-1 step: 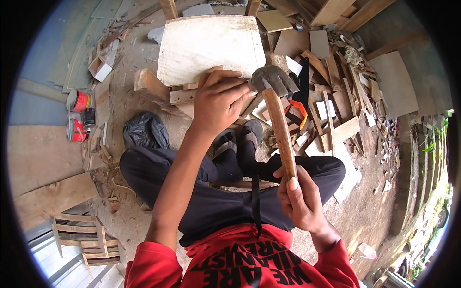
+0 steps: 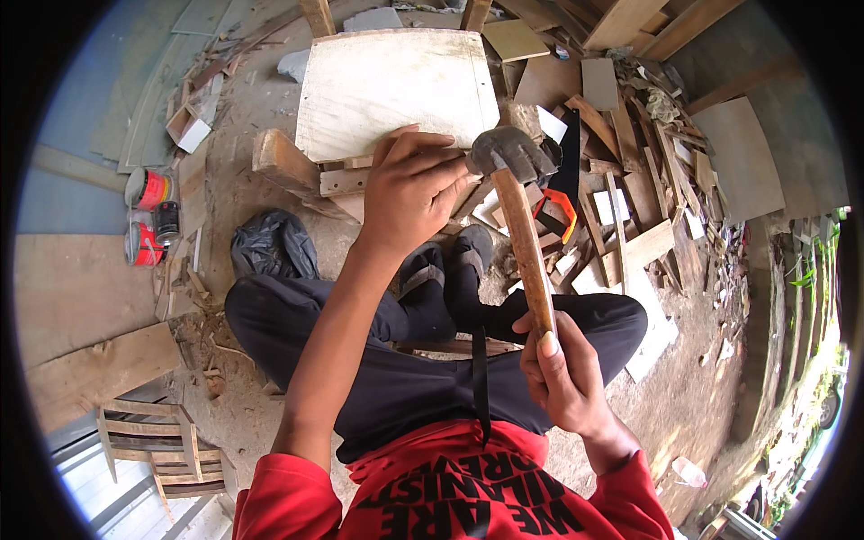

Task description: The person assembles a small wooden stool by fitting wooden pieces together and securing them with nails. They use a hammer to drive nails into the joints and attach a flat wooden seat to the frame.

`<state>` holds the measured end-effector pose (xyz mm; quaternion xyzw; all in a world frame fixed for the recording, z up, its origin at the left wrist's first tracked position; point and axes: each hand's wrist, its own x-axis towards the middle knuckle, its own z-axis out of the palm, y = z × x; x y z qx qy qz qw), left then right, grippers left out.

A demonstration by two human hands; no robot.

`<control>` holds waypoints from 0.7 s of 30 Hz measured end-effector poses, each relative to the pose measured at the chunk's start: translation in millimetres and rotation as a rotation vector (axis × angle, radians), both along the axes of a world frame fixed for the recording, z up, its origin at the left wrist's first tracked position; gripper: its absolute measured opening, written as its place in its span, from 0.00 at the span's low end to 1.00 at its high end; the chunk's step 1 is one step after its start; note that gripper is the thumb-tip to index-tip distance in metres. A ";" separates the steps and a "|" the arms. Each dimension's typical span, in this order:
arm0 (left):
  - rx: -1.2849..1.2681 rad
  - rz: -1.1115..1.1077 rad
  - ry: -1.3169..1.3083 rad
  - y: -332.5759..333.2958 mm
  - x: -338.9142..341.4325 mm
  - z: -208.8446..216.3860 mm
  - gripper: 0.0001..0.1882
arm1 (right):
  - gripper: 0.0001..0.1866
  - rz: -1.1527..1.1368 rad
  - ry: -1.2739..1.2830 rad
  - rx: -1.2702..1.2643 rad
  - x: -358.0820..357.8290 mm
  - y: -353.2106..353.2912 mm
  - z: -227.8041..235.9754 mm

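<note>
My right hand [image 2: 565, 369] is wrapped round the lower part of a claw hammer's wooden handle [image 2: 525, 243]. The dark metal hammer head [image 2: 513, 155] sits at the near right corner of a pale wooden panel [image 2: 396, 90]. This panel lies on a wooden frame [image 2: 342, 182] in front of my feet. My left hand [image 2: 412, 184] is at the panel's near edge. Its fingers are bent, with the tips drawn together right beside the hammer head. Whatever those tips pinch, if anything, is hidden.
A handsaw with an orange handle [image 2: 562, 211] lies right of the frame, among wood offcuts [image 2: 643, 247]. A black plastic bag [image 2: 273, 245] is by my left knee. Several paint cans [image 2: 148, 189] stand at the left. Slatted wood pieces [image 2: 148, 432] are at the lower left.
</note>
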<state>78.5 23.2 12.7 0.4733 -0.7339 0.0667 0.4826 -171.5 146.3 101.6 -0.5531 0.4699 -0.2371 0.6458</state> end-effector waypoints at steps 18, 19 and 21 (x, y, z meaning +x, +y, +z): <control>-0.007 0.018 0.006 -0.8 -3.3 0.8 0.04 | 0.24 0.029 -0.054 -0.182 5.9 1.2 1.6; -0.009 0.009 0.015 -1.3 -3.8 3.5 0.04 | 0.24 0.030 -0.065 -0.196 9.5 2.1 -0.1; -0.007 0.000 0.016 -0.2 -2.8 4.1 0.03 | 0.24 0.008 -0.066 -0.145 13.9 4.1 -4.1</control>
